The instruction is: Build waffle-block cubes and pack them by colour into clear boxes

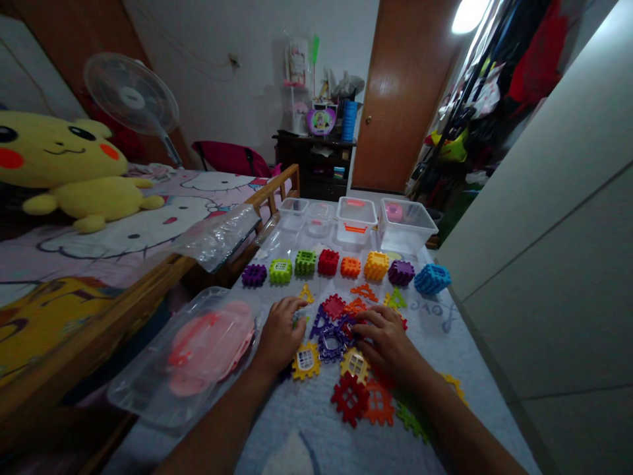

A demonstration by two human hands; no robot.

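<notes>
Several plastic building pieces (332,344) lay beneath the curled left grip (279,336) and spread right grip (388,343), any pinch unseen.

A pale, cloth-covered bench (445,349) is carrying a row of eight plastic building cubes (328,262) across its middle. Clear storage boxes (406,224) are standing along the far end, while loose interlocking waffle pieces (350,398) are lying scattered nearer the camera.

Red plastic tile (350,398), seemingly dark purple tile (331,344), pink Hello Kitty bedsheet (59,264).
</notes>
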